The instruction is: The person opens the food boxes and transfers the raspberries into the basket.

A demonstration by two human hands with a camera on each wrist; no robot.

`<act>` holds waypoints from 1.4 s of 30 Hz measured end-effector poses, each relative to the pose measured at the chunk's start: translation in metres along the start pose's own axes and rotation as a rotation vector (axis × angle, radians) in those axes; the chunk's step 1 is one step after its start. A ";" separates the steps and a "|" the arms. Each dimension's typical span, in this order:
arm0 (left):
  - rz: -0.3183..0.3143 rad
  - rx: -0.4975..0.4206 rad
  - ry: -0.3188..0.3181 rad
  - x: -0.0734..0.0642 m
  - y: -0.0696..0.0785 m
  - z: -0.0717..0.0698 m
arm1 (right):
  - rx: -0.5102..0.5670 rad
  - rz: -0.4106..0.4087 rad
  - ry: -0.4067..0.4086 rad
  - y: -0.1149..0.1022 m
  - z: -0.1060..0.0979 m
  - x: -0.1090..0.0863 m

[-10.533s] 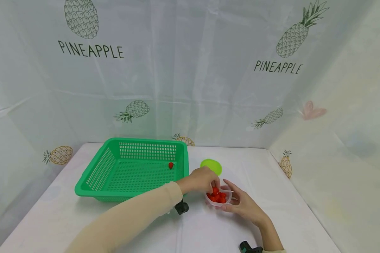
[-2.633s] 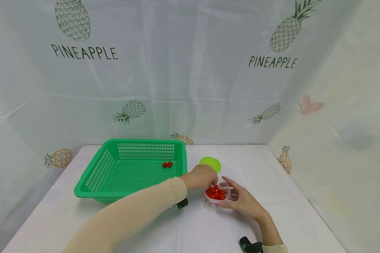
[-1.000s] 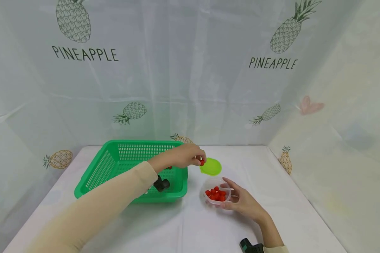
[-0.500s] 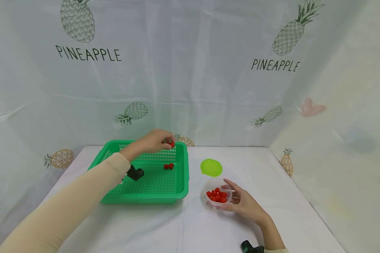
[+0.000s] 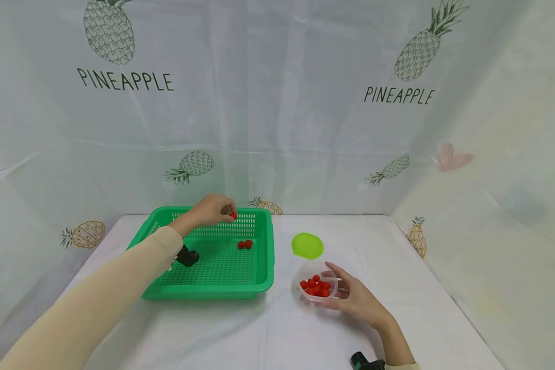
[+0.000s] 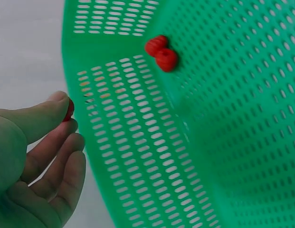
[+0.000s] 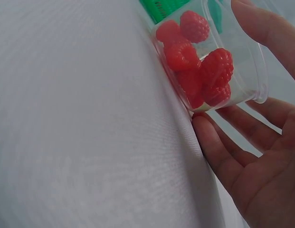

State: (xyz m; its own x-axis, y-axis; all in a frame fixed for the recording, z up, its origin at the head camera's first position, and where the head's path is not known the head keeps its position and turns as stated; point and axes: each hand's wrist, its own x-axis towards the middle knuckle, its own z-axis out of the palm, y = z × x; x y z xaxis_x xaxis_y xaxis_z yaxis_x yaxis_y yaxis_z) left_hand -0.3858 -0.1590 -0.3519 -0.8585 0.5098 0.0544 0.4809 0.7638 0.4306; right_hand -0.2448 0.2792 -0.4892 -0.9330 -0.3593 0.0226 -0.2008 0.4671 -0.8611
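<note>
My left hand [image 5: 213,209] pinches a raspberry [image 5: 233,216] between thumb and fingertips, over the far part of the green basket [image 5: 259,288]. In the left wrist view, only a sliver of that raspberry [image 6: 69,110] shows beside the basket's rim. Two more raspberries [image 6: 161,53] lie together on the basket floor. Around the side of a clear plastic tub [image 5: 306,268] curves my right hand [image 5: 358,300], holding it on the table. Several raspberries [image 7: 195,61] fill the bottom of the tub, which the right wrist view shows close up.
A lime green lid [image 5: 307,245] lies on the white table [image 5: 425,308] behind the tub, to the right of the basket. A pale curtain [image 5: 305,113] printed with pineapples hangs along the table's back and sides.
A second raspberry joined the one in the basket earlier. Since then my left hand has carried another raspberry from the tub leftward over the basket. My right hand has stayed at the tub.
</note>
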 end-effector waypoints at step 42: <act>-0.089 0.156 -0.171 0.011 -0.016 0.066 | 0.030 0.047 0.019 0.002 0.000 0.000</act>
State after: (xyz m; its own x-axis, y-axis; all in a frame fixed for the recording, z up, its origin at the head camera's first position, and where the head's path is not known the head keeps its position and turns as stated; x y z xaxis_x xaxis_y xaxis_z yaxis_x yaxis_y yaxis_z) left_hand -0.3913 -0.1399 -0.4177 -0.8627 0.4869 -0.1365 0.4373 0.8539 0.2823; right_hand -0.2453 0.2797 -0.4910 -0.9466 -0.3222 -0.0091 -0.1478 0.4588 -0.8762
